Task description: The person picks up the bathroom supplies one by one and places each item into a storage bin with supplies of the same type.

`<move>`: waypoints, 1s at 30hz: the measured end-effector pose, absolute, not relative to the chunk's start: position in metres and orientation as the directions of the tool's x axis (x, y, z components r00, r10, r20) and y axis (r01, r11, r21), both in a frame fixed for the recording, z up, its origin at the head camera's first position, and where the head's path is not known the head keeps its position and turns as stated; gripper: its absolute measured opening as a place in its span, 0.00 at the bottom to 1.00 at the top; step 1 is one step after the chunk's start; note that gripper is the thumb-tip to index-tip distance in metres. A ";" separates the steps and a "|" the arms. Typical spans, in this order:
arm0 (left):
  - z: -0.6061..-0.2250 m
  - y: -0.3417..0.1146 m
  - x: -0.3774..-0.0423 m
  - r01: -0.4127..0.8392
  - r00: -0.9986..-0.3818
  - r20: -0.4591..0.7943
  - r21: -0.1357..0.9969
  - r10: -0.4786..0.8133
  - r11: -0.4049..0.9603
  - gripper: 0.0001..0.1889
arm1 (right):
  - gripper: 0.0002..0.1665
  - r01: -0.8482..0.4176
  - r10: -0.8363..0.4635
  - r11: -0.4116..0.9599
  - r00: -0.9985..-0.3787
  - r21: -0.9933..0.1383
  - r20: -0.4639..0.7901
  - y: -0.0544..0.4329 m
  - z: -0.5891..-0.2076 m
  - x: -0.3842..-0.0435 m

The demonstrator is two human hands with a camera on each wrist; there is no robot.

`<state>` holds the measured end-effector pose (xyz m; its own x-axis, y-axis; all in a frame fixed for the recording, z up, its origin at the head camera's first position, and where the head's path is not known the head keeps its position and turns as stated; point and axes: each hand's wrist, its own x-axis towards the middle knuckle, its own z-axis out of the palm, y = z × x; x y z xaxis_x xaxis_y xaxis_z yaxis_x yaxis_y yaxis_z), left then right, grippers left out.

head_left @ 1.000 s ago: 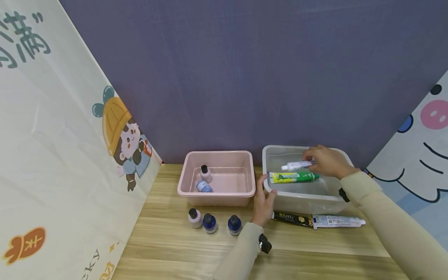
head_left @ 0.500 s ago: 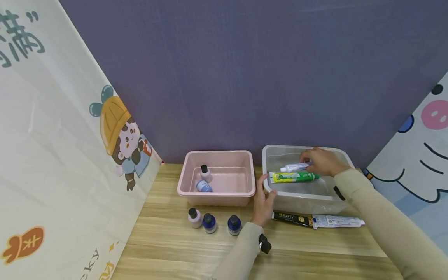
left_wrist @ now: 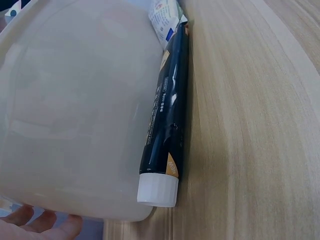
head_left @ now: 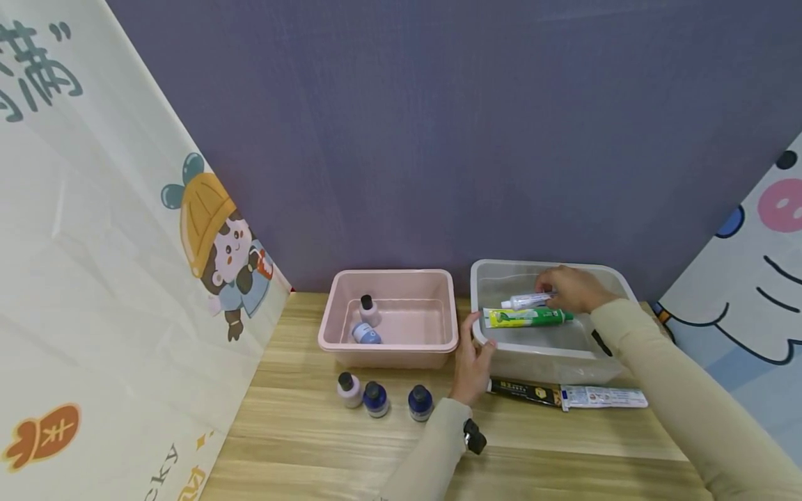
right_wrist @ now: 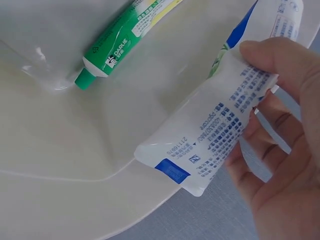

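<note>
While the right hand (head_left: 575,289) pinches it between thumb and fingers, a white toothpaste tube (head_left: 525,301) is at the opening of a translucent bin (head_left: 545,363).

How deep it sits is unclear; just in front of it is a green-and-yellow Darlie toothpaste tube (head_left: 526,318). The left hand (head_left: 473,365) grips the bin's near left corner, thumb in front, fingers at the side. A black toothpaste tube (left_wrist: 165,110) and a second white tube (head_left: 604,396) lie end to end along the bin's front. To the left, a pink basin (head_left: 395,358) holds two small bottles (head_left: 366,333); three more bottles (head_left: 375,400) stand before it.
</note>
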<state>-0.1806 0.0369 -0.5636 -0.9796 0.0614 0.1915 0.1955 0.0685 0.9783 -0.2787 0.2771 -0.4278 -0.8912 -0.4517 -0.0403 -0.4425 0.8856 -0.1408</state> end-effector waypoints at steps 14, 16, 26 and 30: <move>-0.564 0.038 -0.180 0.207 -0.978 0.203 0.975 0.054 0.080 0.34 | 0.10 -0.418 -0.429 0.899 -0.901 -0.130 -0.071 0.277 -0.440 -0.284; -0.565 0.038 -0.181 0.210 -0.977 0.206 0.974 0.055 0.081 0.34 | 0.10 -0.421 -0.432 0.898 -0.898 -0.129 -0.079 0.276 -0.441 -0.285; -0.570 0.039 -0.182 0.222 -0.975 0.219 0.971 0.045 0.092 0.34 | 0.09 -0.426 -0.438 0.898 -0.890 -0.111 -0.126 0.273 -0.444 -0.291; -0.570 0.039 -0.182 0.220 -0.975 0.217 0.972 0.046 0.083 0.34 | 0.09 -0.421 -0.435 0.899 -0.891 -0.123 -0.127 0.272 -0.443 -0.292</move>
